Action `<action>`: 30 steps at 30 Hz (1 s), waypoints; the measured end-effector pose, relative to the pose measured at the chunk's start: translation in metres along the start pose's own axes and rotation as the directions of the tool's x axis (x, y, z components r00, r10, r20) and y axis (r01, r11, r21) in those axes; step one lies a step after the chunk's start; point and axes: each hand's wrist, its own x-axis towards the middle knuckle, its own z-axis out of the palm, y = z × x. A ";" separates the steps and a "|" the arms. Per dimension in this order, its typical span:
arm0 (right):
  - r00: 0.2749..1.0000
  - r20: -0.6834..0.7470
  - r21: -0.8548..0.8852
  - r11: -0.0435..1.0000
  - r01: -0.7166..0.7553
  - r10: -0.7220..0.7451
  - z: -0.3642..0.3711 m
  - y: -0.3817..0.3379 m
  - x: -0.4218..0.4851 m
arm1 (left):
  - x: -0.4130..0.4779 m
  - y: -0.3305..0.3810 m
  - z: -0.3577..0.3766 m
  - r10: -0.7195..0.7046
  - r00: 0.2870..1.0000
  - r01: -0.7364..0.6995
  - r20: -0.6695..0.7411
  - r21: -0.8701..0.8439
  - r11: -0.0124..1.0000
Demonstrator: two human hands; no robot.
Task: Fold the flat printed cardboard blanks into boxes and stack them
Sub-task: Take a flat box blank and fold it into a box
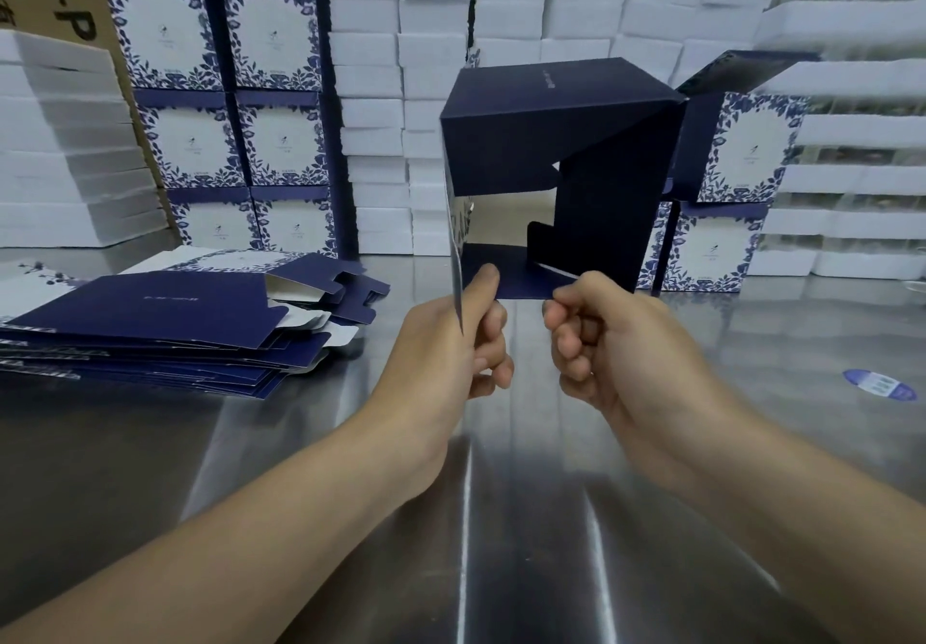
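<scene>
On our left, finished boxes [220, 107] stand stacked behind a pile of flat blanks [150, 328] awaiting folding. Mid-frame, we hold a half-opened box [561, 142] above the steel table [501, 518]: our left hand [451, 343] pinches its near edge, our right hand [601, 343] grips a bottom flap.

One head-worn camera looks forward and down, close over the steel table [501, 518], toward stacked boxes [225, 92] behind.

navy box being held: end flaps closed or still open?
Open. The dark navy cardboard box shows silvery interior through its near end; both hands pinch its unfolded bottom flap.
</scene>
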 end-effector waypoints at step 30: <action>0.999 0.042 0.024 1.000 -0.013 0.012 0.003 0.002 -0.003 | -0.004 0.002 0.002 0.016 0.994 -0.014 0.108 -0.024 1.000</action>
